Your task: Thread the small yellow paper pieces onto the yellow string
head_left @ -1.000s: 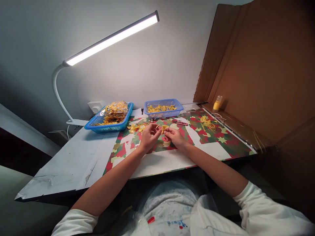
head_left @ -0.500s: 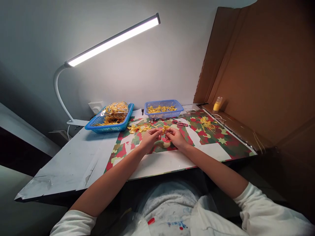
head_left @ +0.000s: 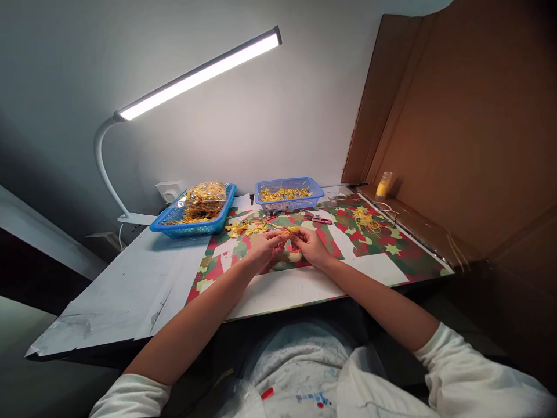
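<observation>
My left hand (head_left: 266, 247) and my right hand (head_left: 311, 245) meet over the patterned mat (head_left: 409, 252). Between their fingertips they pinch a small yellow ribbon piece (head_left: 292, 230), mostly covered by the fingers. Just behind and left of my left hand lie several yellow ribbon bows (head_left: 248, 228). A red tool (head_left: 318, 219), perhaps small scissors, rests behind my right hand. Farther right is a bunch of yellow bows and strings (head_left: 366, 220).
A blue basket (head_left: 191, 227) with yellow pieces and a clear bag stands at the back left. Behind the hands is a blue-violet basket (head_left: 289, 203) of yellow bows. A lamp (head_left: 200, 72) arches above; a yellow-filled bottle (head_left: 383, 184) stands by the cardboard (head_left: 461, 128).
The fingertips have shifted slightly on the yellow piece, which now shows less between them. Both hands remain in nearly the same place.
</observation>
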The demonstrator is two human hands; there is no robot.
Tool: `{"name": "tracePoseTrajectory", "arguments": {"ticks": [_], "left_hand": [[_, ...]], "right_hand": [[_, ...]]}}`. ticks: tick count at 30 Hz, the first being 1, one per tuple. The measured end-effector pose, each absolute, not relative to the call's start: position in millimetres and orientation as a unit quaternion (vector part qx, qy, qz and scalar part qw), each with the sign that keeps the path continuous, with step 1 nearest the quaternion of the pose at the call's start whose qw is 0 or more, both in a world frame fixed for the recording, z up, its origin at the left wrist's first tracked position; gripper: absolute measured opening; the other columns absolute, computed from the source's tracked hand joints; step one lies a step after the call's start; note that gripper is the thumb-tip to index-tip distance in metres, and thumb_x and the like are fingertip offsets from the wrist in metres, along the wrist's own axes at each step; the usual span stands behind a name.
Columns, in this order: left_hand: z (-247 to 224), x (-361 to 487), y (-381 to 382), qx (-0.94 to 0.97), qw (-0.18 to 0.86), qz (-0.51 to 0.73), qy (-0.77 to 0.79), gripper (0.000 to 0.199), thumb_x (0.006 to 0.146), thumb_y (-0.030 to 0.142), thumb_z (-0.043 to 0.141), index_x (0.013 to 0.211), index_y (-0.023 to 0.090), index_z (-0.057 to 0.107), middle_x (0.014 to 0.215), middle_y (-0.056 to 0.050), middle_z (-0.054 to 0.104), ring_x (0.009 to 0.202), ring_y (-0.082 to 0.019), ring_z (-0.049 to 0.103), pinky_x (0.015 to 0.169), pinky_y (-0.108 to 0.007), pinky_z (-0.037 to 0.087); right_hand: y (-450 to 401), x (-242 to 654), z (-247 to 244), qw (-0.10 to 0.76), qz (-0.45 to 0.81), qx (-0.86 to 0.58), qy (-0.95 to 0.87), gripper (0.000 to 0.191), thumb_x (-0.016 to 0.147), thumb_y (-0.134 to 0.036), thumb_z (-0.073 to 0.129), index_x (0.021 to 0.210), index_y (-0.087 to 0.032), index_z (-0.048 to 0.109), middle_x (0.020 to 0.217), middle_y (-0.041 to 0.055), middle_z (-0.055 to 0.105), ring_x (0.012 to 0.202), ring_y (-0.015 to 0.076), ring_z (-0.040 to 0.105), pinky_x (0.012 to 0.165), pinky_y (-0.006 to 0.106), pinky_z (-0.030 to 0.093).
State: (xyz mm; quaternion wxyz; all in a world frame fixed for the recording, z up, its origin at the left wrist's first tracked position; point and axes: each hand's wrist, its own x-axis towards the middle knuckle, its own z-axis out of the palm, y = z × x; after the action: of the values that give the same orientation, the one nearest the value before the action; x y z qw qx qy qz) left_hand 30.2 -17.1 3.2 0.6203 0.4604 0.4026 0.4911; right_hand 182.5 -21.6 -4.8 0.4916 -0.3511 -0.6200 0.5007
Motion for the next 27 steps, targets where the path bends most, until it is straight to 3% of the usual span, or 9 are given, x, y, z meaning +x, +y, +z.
{"name": "tracePoseTrajectory", "arguments": {"ticks": [7, 15, 21, 27], "left_hand": [[4.3, 28.5, -14.1, 0.427, 0.618, 0.530, 0.393, 0.029, 0.048, 0.030, 0.082, 0.065, 0.015, 0.064, 0.065, 0.000, 0.061, 0.054, -0.006, 0.050, 0.052, -0.021, 0.045], [2.7, 28.4, -14.8, 0.473, 0.599, 0.501, 0.409, 0.029, 0.048, 0.034, 0.081, 0.063, 0.014, 0.064, 0.061, 0.000, 0.059, 0.051, -0.006, 0.046, 0.052, -0.022, 0.042], [4.5, 24.8, -16.5, 0.577, 0.437, 0.517, 0.456, 0.024, 0.058, 0.036, 0.075, 0.065, 0.014, 0.066, 0.055, 0.001, 0.058, 0.051, -0.008, 0.048, 0.050, -0.021, 0.038], [2.0, 24.0, -21.1, 0.679, 0.257, 0.515, 0.456, 0.012, 0.066, 0.027, 0.067, 0.068, 0.016, 0.067, 0.059, 0.000, 0.062, 0.053, -0.010, 0.052, 0.052, -0.022, 0.040]], "right_hand": [[-20.0, 183.7, -4.4, 0.458, 0.505, -0.347, -0.644, 0.034, 0.072, -0.052, 0.065, 0.074, -0.019, 0.060, 0.067, -0.0002, 0.059, 0.061, 0.0118, 0.051, 0.060, 0.027, 0.040], [-18.5, 182.3, -10.0, 0.475, 0.451, -0.369, -0.659, 0.032, 0.075, -0.050, 0.060, 0.078, -0.018, 0.063, 0.069, 0.0006, 0.060, 0.063, 0.0135, 0.052, 0.060, 0.027, 0.039], [-13.4, 192.0, -5.1, 0.567, 0.287, -0.441, -0.634, 0.023, 0.081, -0.038, 0.052, 0.084, -0.020, 0.067, 0.089, 0.0039, 0.066, 0.076, 0.0170, 0.056, 0.069, 0.030, 0.043], [-20.9, 192.5, 1.8, 0.549, 0.195, -0.373, -0.722, 0.011, 0.081, -0.029, 0.062, 0.083, -0.022, 0.070, 0.087, 0.0042, 0.066, 0.092, 0.0203, 0.058, 0.085, 0.036, 0.043]]}}
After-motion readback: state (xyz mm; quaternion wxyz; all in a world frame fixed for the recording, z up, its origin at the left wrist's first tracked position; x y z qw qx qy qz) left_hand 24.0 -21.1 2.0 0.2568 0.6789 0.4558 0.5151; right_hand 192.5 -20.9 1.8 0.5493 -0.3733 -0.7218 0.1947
